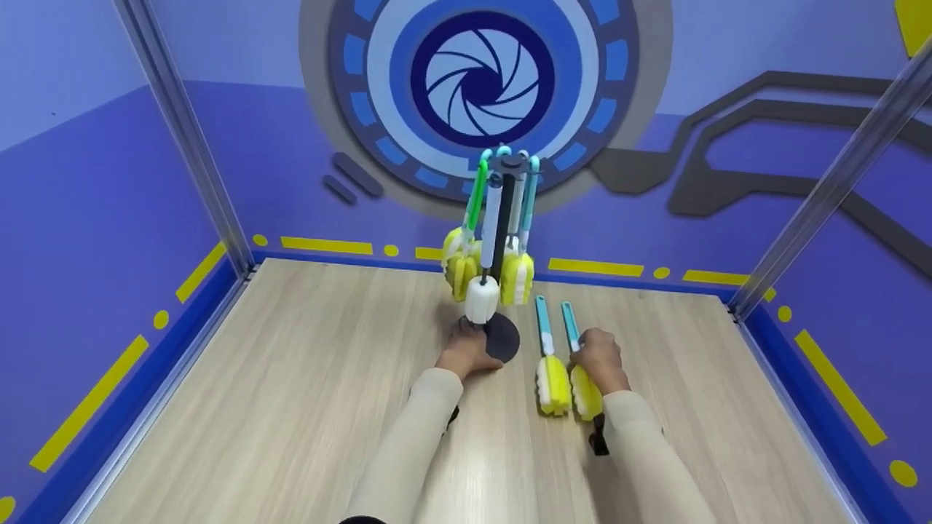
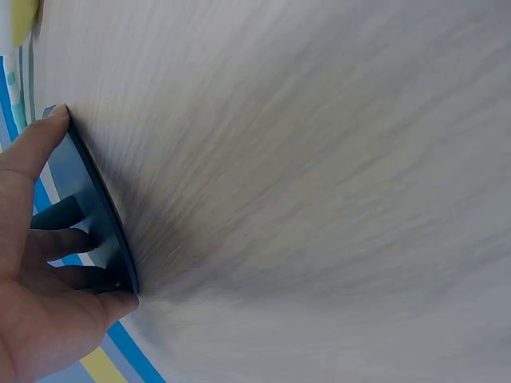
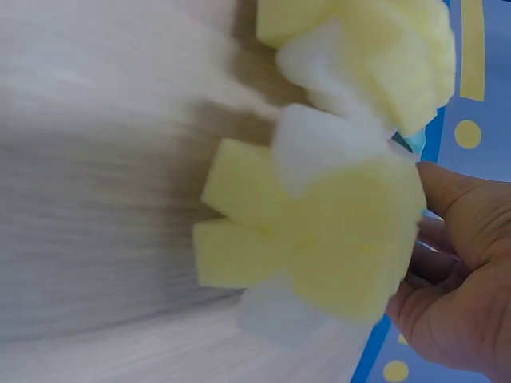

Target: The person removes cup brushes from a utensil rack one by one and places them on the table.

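Note:
A black stand with a round base carries several hanging sponge bottle brushes, with green, white and light blue handles. My left hand grips that base, its thumb and little finger at the rim in the left wrist view. To the right lies a bottle brush with a light blue handle and a yellow and white sponge head. Beside it, my right hand holds a matching bottle brush near where handle meets sponge. The right wrist view shows its sponge head up close, partly covering the fingers.
The wooden tabletop runs back to a blue printed wall. Metal posts stand at the back corners. A white sponge brush hangs at the stand's front, low over the left hand.

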Available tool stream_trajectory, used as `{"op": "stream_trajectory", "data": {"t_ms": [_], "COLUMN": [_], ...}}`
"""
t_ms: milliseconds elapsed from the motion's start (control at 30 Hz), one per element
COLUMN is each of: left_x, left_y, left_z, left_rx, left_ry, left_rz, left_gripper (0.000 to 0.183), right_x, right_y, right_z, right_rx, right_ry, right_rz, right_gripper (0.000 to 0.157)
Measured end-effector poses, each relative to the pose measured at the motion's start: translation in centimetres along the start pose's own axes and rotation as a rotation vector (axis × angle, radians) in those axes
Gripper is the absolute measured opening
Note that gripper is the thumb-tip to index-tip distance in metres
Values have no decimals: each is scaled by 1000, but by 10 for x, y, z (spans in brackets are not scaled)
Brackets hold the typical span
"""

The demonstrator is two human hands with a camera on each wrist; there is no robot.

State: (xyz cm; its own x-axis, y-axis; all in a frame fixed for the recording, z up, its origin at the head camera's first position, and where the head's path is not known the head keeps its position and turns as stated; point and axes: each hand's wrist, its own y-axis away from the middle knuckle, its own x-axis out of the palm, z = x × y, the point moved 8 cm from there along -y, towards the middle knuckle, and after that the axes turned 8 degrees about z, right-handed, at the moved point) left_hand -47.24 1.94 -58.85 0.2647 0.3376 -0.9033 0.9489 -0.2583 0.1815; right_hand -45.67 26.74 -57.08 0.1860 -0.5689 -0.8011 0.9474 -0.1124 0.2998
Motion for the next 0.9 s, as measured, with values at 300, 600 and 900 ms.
{"op": "stream_trajectory", "data": {"t_ms": [300,600,900], "left_x": [2,-1,-1], "left_y": [3,4,2], "left_z": [0,-2,-3], "left_rx": [5,10,8], "left_ry": [-9,-47,-63], "left_rz": [4,-7,-2], "left_gripper": [106,104,103], "right_x": [-5,6,8], "right_y": [1,-5,-7], "right_z": [-3,-4,-6], "right_rx": [-68,-37,-46], "right_ry": [7,-13,-41], "right_rz": [-133,-99,-68], "right_gripper": [28,30,29]}}
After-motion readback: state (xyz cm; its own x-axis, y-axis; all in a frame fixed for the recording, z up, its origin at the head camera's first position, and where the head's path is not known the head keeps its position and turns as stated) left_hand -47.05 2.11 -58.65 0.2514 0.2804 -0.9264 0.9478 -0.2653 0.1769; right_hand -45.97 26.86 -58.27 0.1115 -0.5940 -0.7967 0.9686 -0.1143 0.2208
